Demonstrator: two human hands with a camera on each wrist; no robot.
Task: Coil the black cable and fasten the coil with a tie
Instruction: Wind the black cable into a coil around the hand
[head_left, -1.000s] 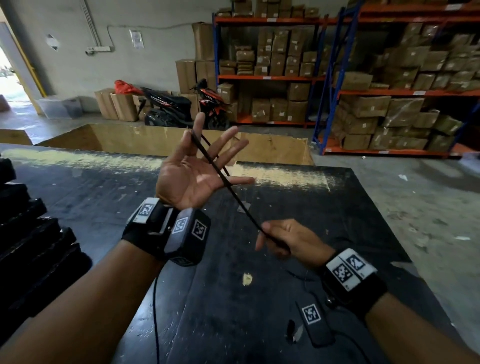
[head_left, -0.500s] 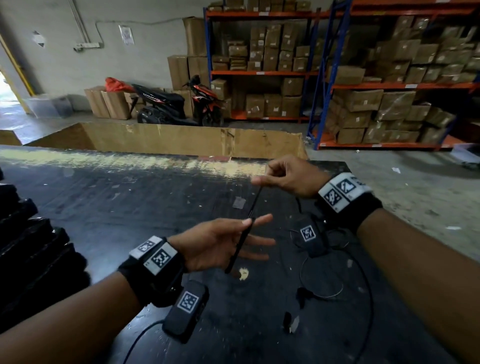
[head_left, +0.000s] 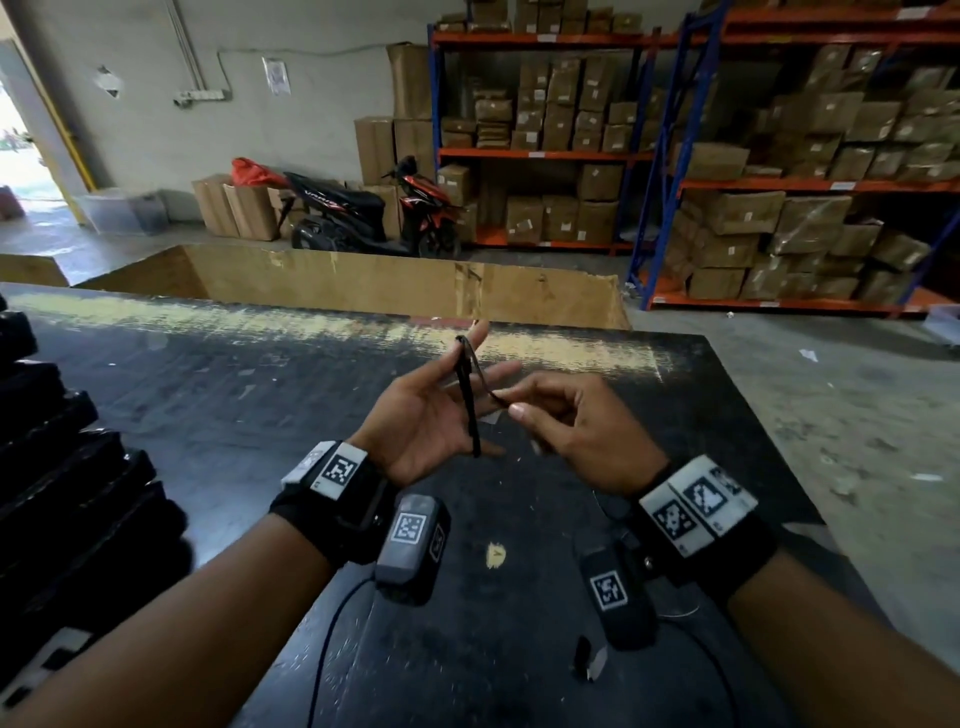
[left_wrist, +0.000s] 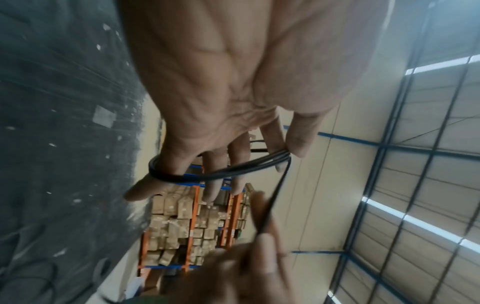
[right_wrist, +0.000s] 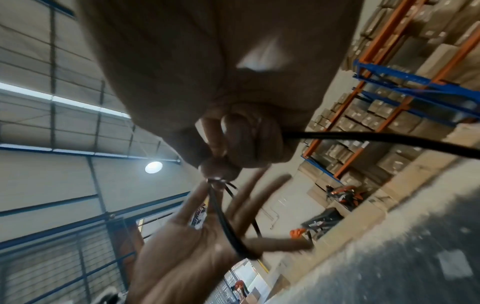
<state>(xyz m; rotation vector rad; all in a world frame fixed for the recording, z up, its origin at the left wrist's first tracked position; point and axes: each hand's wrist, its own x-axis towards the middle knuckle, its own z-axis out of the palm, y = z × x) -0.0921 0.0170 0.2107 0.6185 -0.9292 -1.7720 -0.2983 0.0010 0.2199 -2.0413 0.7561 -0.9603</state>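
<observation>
The thin black cable (head_left: 471, 410) runs in several turns around my left hand (head_left: 426, 421), from the thumb side to the little finger, as the left wrist view shows at the coil (left_wrist: 233, 171). That hand is held palm up above the table, fingers straight and spread. My right hand (head_left: 571, 431) is close beside its fingertips and pinches the free strand (right_wrist: 363, 139) between thumb and curled fingers. From there a short stretch of cable leads to the coil (right_wrist: 226, 226). I see no tie.
A black worn table (head_left: 208, 415) lies under both hands. A stack of black items (head_left: 62, 467) fills its left side. A small dark object (head_left: 589, 660) and loose cable lie near my right forearm. An open cardboard crate (head_left: 389, 280), a scooter and box-filled shelves stand behind.
My left hand dropped from an upright raised pose and now sits palm up. My right hand swung up and away with the strand, then came back next to the left fingertips.
</observation>
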